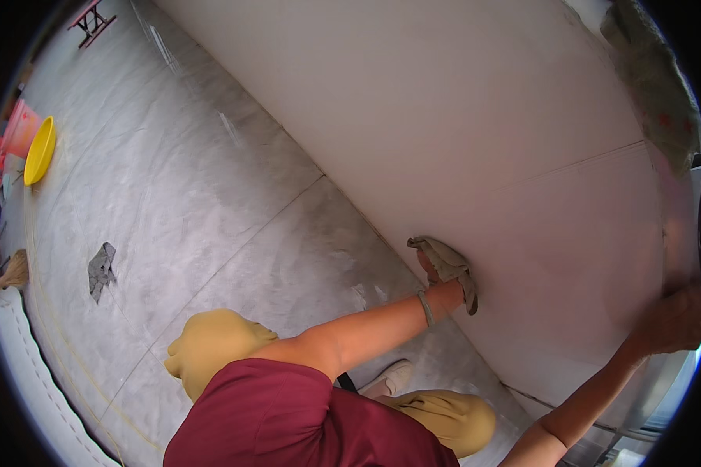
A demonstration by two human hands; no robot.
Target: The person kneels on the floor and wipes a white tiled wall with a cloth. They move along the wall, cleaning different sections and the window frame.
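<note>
My left hand (445, 295) presses a grey-green rag (446, 261) against the lower part of a smooth white panel (475, 156), just above the floor seam. The rag drapes over the fingers and hides most of them; a bracelet (426, 308) circles that wrist. At the far right, my right hand (674, 321) is curled at the panel's outer edge, beside a dark upright strip. Shadow and the picture's rim hide what its fingers close on.
A crumpled grey cloth (101, 271) lies on the grey tiled floor (210, 202). Far left are a yellow basin (40, 151), a pink bucket (20, 128) and a straw broom (12, 272). A small stool (93, 25) stands far off. Greenish fabric (658, 86) hangs at upper right.
</note>
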